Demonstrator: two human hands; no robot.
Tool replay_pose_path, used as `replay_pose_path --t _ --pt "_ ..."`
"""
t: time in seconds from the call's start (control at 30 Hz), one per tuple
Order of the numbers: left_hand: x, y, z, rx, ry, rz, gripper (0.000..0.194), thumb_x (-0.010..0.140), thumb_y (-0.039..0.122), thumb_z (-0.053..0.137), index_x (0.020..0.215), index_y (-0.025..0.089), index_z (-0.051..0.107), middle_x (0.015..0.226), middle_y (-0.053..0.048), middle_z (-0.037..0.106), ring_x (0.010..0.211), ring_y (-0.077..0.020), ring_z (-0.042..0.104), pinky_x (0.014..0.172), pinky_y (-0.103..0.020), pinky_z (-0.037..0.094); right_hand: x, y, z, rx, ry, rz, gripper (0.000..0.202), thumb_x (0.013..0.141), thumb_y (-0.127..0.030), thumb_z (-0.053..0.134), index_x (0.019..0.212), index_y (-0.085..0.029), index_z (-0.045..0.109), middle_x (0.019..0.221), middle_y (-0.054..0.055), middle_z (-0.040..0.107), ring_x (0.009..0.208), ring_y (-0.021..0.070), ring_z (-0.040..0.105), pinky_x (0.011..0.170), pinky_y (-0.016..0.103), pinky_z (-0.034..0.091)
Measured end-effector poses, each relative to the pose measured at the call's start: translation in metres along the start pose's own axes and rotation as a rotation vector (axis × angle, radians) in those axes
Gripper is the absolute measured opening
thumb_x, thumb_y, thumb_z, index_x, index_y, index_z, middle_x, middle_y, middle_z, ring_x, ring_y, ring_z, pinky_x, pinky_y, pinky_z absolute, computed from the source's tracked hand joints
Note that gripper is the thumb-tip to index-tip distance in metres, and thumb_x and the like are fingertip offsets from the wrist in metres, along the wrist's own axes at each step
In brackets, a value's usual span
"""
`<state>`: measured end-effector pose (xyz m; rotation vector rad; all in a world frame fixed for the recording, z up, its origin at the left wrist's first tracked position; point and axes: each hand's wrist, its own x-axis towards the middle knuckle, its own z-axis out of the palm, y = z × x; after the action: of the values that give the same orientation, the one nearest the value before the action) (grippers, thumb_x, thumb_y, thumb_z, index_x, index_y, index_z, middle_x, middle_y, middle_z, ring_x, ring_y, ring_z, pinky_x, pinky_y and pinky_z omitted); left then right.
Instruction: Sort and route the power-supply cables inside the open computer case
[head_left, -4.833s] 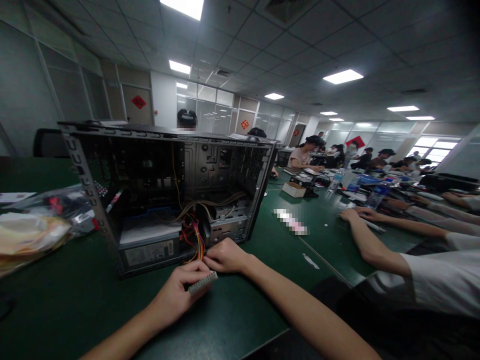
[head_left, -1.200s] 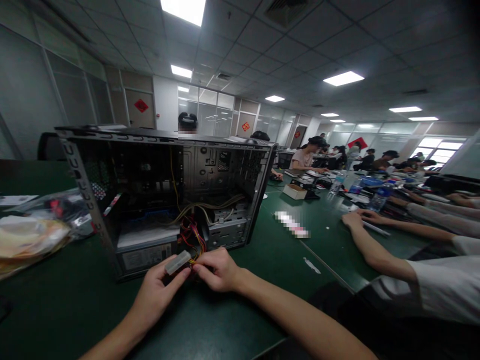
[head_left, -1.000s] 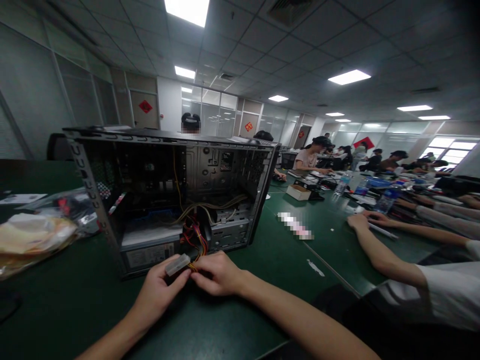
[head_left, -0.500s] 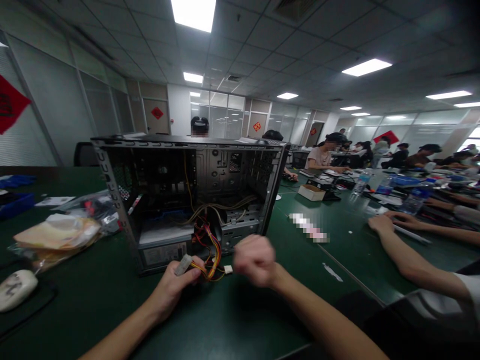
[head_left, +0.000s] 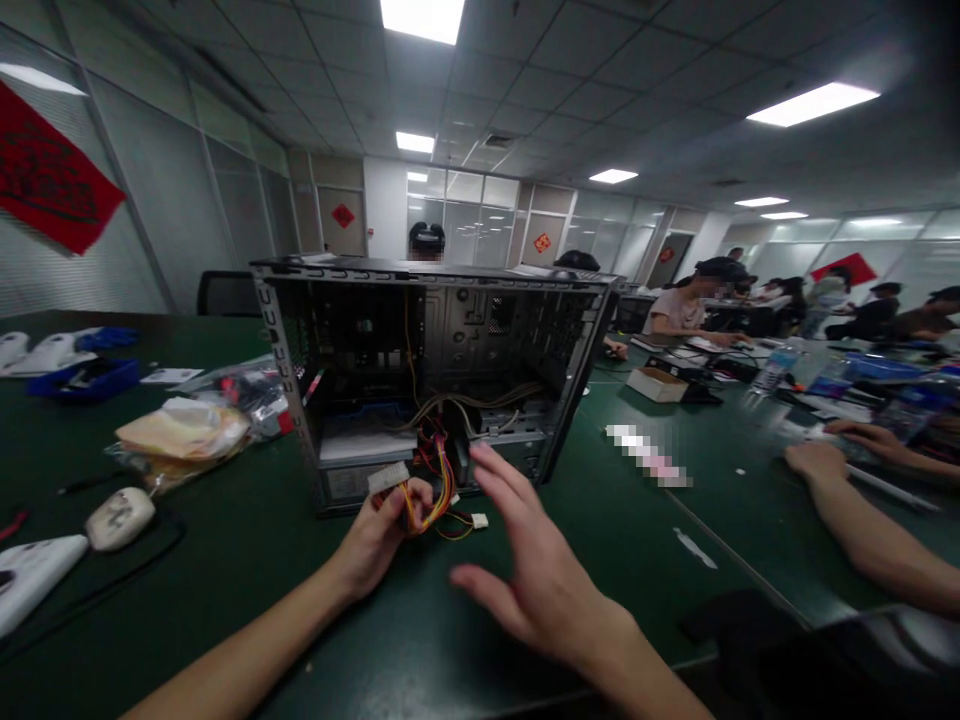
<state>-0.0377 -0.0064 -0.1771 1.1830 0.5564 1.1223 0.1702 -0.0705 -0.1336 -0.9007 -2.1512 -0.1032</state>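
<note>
An open black computer case point(head_left: 435, 268) stands upright on the green table point(head_left: 360, 660). Inside it a power supply point(head_left: 352, 480) sits at the lower left, and cables run out over the front edge. My left hand point(head_left: 382, 530) is closed round the yellow and red cable bundle point(head_left: 446, 480), just below its wide white connector point(head_left: 388, 478). A small white plug point(head_left: 479, 521) hangs to the right of that hand. My right hand point(head_left: 532, 560) is held in front of the case's right part, fingers spread, with nothing in it.
On the left are a plastic bag point(head_left: 184, 435), a white mouse point(head_left: 120, 518) and a blue tray point(head_left: 82, 380). To the right lie an open box point(head_left: 657, 385), a paper scrap point(head_left: 695, 548) and another person's hands point(head_left: 817, 465). More people sit further back.
My right hand has gone from a blurred, closed shape to spread fingers, nearer to me. The connector in my left hand has turned to lie flatter. The view has swung left.
</note>
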Motion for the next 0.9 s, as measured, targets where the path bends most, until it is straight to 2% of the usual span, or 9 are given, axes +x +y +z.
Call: replay_pose_path --t 0.1,0.2,0.27,0.4,0.47,0.57,0.63,0.77,0.9 --pt "-0.001 0.001 0.000 -0.011 0.077 0.006 0.044 0.071 0.056 0.076 0.091 0.017 0.069 0.080 -0.003 0.062 0.077 -0.0181 0.057 0.078 -0.030 0.046 0.015 -0.007 0.022 -0.009 -0.125 -0.055 0.076 0.092 -0.035 0.060 0.151 -0.006 0.022 0.147 0.023 0.042 0.141 0.0306 0.035 0.113 0.051 0.038" --pt "0.000 -0.003 0.001 -0.030 0.168 -0.001 0.047 0.064 0.051 0.083 0.094 0.017 0.069 0.087 -0.005 0.067 0.088 -0.0220 0.061 0.083 -0.032 0.048 0.029 -0.009 0.047 -0.035 -0.175 -0.072 0.057 0.090 -0.025 0.060 0.140 -0.007 0.040 0.137 0.021 0.054 0.131 0.0295 0.048 0.114 0.052 0.035" --pt "0.001 -0.006 -0.001 -0.080 0.186 -0.010 0.048 0.062 0.052 0.084 0.090 0.016 0.069 0.085 -0.005 0.068 0.086 -0.0204 0.062 0.081 -0.030 0.048 0.034 -0.007 0.054 -0.060 -0.175 -0.060 0.043 0.091 -0.015 0.054 0.132 -0.010 0.048 0.128 0.018 0.061 0.121 0.0271 0.056 0.111 0.050 0.038" --pt "0.005 -0.008 -0.006 -0.148 0.179 -0.019 0.047 0.066 0.052 0.081 0.092 0.016 0.067 0.077 -0.001 0.062 0.071 -0.0135 0.057 0.070 -0.024 0.046 0.046 -0.004 0.043 -0.035 -0.185 -0.030 0.039 0.091 -0.013 0.046 0.130 -0.012 0.049 0.119 0.015 0.066 0.106 0.0231 0.064 0.094 0.037 0.048" --pt "0.006 -0.008 -0.008 -0.116 0.145 -0.022 0.046 0.071 0.053 0.078 0.095 0.017 0.066 0.075 0.000 0.060 0.067 -0.0122 0.053 0.067 -0.024 0.044 0.059 -0.005 0.033 -0.033 -0.175 0.054 0.031 0.094 -0.018 0.046 0.123 -0.013 0.052 0.102 0.011 0.070 0.089 0.0212 0.067 0.078 0.030 0.050" --pt "0.006 -0.009 -0.008 -0.013 0.061 -0.046 0.040 0.077 0.053 0.071 0.082 0.014 0.064 0.068 0.001 0.053 0.060 -0.0113 0.045 0.060 -0.024 0.038 0.092 -0.009 0.027 -0.077 -0.181 0.119 0.022 0.099 -0.035 0.046 0.106 -0.018 0.058 0.085 0.005 0.071 0.073 0.0184 0.067 0.065 0.025 0.044" --pt "0.006 -0.010 -0.008 0.044 0.032 -0.055 0.038 0.079 0.051 0.069 0.074 0.014 0.062 0.064 0.002 0.049 0.058 -0.0113 0.040 0.057 -0.024 0.035 0.118 -0.010 0.031 -0.145 -0.185 0.115 0.029 0.099 -0.044 0.046 0.098 -0.019 0.061 0.083 0.004 0.071 0.073 0.0180 0.067 0.062 0.024 0.043" --pt "0.005 -0.008 -0.006 0.121 0.016 -0.084 0.038 0.077 0.050 0.070 0.075 0.012 0.065 0.066 -0.001 0.052 0.060 -0.0126 0.042 0.059 -0.026 0.033 0.167 -0.008 0.046 -0.326 -0.171 0.142 0.029 0.102 -0.041 0.041 0.105 -0.020 0.062 0.097 0.007 0.072 0.084 0.0209 0.070 0.069 0.026 0.046" --pt "0.003 -0.003 -0.002 0.154 -0.023 -0.114 0.034 0.074 0.046 0.073 0.074 0.012 0.068 0.064 -0.001 0.053 0.060 -0.0125 0.042 0.058 -0.025 0.031 0.192 -0.003 0.054 -0.405 -0.187 0.226 0.037 0.103 -0.041 0.034 0.109 -0.022 0.065 0.098 0.010 0.072 0.089 0.0244 0.070 0.075 0.031 0.050"
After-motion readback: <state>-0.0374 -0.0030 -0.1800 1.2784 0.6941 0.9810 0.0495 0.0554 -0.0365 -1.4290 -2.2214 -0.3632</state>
